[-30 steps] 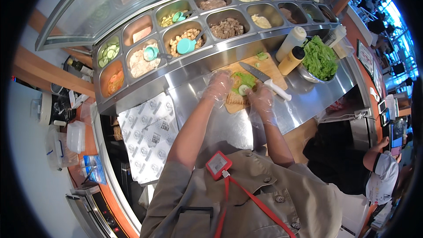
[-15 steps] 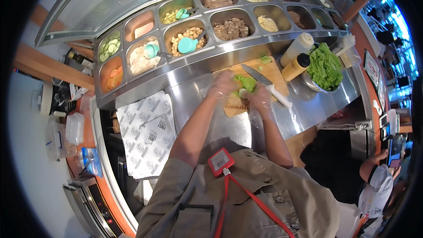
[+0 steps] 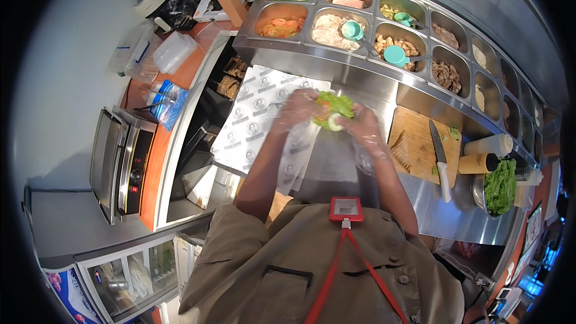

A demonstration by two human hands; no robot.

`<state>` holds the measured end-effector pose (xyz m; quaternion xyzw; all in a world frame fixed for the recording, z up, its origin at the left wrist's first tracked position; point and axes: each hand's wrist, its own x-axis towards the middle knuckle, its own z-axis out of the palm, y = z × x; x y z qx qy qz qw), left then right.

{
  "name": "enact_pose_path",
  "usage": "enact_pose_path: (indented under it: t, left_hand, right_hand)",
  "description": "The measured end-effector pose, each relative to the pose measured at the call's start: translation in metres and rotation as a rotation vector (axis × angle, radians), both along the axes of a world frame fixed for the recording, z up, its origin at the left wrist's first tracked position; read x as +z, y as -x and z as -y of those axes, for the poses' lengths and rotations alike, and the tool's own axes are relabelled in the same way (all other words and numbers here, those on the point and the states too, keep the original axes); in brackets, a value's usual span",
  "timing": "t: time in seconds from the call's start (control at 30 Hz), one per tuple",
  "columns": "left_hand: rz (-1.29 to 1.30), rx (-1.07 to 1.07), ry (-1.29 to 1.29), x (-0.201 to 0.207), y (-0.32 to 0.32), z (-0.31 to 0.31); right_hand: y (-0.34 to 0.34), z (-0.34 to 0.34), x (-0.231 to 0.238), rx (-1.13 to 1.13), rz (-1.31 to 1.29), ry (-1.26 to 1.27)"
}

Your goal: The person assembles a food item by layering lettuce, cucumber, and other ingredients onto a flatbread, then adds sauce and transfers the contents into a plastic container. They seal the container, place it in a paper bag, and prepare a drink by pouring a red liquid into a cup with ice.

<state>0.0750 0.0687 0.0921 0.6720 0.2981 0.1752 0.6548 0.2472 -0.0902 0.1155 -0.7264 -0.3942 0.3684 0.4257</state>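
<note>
Both my hands wear clear plastic gloves. Between them I hold a sandwich piece (image 3: 332, 110) with green lettuce, a pale cucumber slice and some orange-red filling showing. My left hand (image 3: 295, 111) grips its left side, over the edge of the printed white wrapping paper (image 3: 252, 125). My right hand (image 3: 364, 126) pinches the right side, above the steel counter (image 3: 336, 165). To the right lies a wooden cutting board (image 3: 414, 123) with a toasted bread piece (image 3: 401, 151), lettuce scraps and a white-handled knife (image 3: 441, 162). The fingertips are partly hidden by the lettuce.
Steel food pans (image 3: 282, 26) line the far side, holding vegetables, meats and spreads, some with teal scoops (image 3: 396, 55). Sauce bottles (image 3: 478, 164) and a bowl of lettuce (image 3: 500, 189) stand right of the board. A contact grill (image 3: 129, 165) sits at left.
My view has turned to the left. My hands have lifted the lettuce-topped sandwich piece off the cutting board and carried it left, beside the wrapping paper. The knife stays on the board.
</note>
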Motion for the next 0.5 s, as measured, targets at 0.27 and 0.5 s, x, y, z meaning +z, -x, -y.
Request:
enact_pose_path:
  t: [0.27,0.5]
  left_hand:
    - [-0.467,0.281,-0.182,-0.016,0.099,-0.039]
    - [-0.484,0.265,-0.215,-0.039,0.106,-0.04]
  right_hand:
    - [0.077,-0.08,-0.016,0.286,0.232,0.148]
    - [0.089,-0.083,-0.047,0.245,0.362,0.131]
